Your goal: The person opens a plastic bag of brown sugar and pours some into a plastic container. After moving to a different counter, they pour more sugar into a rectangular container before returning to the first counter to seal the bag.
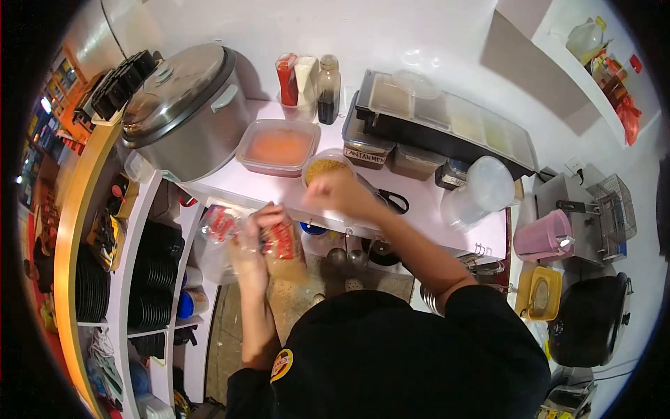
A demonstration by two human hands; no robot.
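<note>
My left hand (257, 241) is wrapped round a plastic bag (285, 248) with red print and tan contents, held in front of the counter edge. Another clear bag with red print (222, 227) hangs just left of it. Over a round tub of yellowish grains (325, 166) is my right hand (333, 192), blurred by motion, its fingers not clear. Left of the tub sits a lidded container of orange contents (279, 146). Black scissor-like handles (394, 201) lie to the right of the tub.
A large steel pot (188, 119) stands at the counter's left end, bottles (328, 91) at the back. A black topping tray (447, 126) and a clear tub (478, 192) are at right. Shelves of black dishes (150, 279) are at left, a pink pitcher (543, 235) at far right.
</note>
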